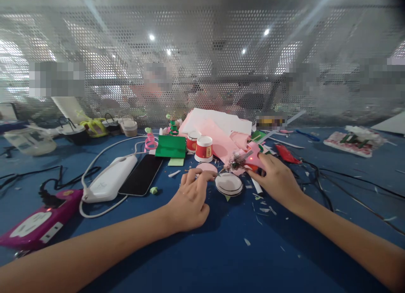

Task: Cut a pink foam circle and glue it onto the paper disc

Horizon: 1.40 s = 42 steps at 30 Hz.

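My right hand [274, 177] is closed around a pink hot glue gun [252, 157] with a small red light glowing on its side. The gun's front end points left, over a shiny clump of bits whose kind I cannot make out. Just below it lies a round white disc [228, 184] with a dark line near its rim. My left hand [193, 198] rests left of the disc, thumb apart, fingers bent and index fingertip at the disc's edge. A pale pink paper circle [207, 168] lies partly behind those fingers. Two red-and-white paper cups [204, 149] stand upside down behind.
Left are a black phone [141, 175], a white power bank [110, 179] with a cable and a purple power strip [42, 219]. A green paper piece [171, 146] and pink and white sheets [218, 120] lie behind. Scraps and black cords spread right. A perforated screen [202, 65] closes the back.
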Motion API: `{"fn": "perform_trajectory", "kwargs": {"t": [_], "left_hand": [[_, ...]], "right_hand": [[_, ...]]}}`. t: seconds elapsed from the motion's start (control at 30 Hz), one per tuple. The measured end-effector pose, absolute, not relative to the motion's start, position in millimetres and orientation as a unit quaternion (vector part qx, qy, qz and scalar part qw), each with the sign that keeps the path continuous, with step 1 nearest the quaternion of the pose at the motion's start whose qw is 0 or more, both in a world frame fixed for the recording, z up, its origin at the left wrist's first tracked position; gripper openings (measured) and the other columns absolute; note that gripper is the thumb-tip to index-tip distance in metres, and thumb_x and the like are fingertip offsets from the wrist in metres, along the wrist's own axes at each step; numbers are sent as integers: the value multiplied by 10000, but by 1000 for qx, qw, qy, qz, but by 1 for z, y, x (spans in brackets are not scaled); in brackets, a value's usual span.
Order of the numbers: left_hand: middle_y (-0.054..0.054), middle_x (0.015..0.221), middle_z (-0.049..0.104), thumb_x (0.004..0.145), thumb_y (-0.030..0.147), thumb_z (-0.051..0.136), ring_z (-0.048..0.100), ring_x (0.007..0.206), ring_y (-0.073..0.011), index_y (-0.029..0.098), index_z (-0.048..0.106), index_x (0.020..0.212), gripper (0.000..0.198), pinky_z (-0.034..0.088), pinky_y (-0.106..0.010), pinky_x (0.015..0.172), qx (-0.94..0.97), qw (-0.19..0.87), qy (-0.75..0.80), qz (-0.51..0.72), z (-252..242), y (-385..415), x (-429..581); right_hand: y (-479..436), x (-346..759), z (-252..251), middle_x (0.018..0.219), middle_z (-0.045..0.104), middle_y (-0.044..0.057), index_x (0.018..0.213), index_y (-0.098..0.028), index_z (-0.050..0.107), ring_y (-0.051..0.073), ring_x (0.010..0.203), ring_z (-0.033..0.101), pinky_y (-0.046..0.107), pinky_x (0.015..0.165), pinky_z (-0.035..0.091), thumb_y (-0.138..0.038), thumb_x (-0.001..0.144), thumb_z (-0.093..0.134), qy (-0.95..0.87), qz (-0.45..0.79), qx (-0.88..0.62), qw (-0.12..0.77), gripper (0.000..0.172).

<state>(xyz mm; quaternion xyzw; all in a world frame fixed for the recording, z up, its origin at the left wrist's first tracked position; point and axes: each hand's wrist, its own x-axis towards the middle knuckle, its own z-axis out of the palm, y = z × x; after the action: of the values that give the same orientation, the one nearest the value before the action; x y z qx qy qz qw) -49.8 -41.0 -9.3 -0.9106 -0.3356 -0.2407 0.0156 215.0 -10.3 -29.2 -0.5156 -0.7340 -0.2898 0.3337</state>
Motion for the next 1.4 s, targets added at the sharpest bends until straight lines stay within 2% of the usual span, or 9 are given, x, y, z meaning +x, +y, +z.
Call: {"fn": "perform_trajectory", "kwargs": {"t": [0.3, 0.63, 0.9, 1.1, 1.4], "left_hand": [[-127, 1259, 466, 557, 27, 424, 340, 1119, -296, 134, 343, 1124, 583, 344, -448, 899, -904, 25, -351, -243, -10, -41, -50], [-123, 1231, 484, 565, 37, 414, 356, 1124, -304, 145, 348, 1131, 580, 343, -445, 883, -905, 16, -360, -227, -9, -42, -49], [-107, 1213, 500, 549, 36, 410, 353, 1163, -295, 158, 332, 1223, 690, 336, -445, 884, -925, -22, -332, -182, -8, -38, -47], [-122, 1062, 526, 562, 68, 431, 346, 1149, -309, 132, 333, 1235, 684, 337, -457, 880, -925, -17, -343, -162, -9, -37, -46], [-105, 1015, 534, 555, 47, 423, 344, 1131, -293, 140, 329, 1241, 698, 351, -430, 855, -925, -12, -341, -165, -7, -39, -46]], "right_hand": [[-11, 212, -32, 893, 621, 152, 1016, -108, 530, 270, 836, 591, 353, 693, 479, -356, 900, 402, -751, -302, -493, 318, 303], [-11, 213, -29, 806, 615, 128, 997, -73, 565, 259, 771, 595, 350, 658, 488, -344, 884, 435, -745, -310, -499, 315, 321], [-11, 214, -29, 811, 616, 131, 1015, -62, 573, 252, 784, 590, 346, 664, 481, -324, 876, 436, -744, -307, -499, 321, 326], [-11, 214, -28, 819, 623, 119, 999, -75, 580, 249, 779, 593, 330, 660, 479, -311, 855, 471, -737, -314, -510, 312, 296], [-12, 220, -25, 835, 638, 115, 1011, -88, 584, 250, 783, 598, 319, 645, 462, -308, 832, 499, -711, -338, -540, 299, 297]]}}
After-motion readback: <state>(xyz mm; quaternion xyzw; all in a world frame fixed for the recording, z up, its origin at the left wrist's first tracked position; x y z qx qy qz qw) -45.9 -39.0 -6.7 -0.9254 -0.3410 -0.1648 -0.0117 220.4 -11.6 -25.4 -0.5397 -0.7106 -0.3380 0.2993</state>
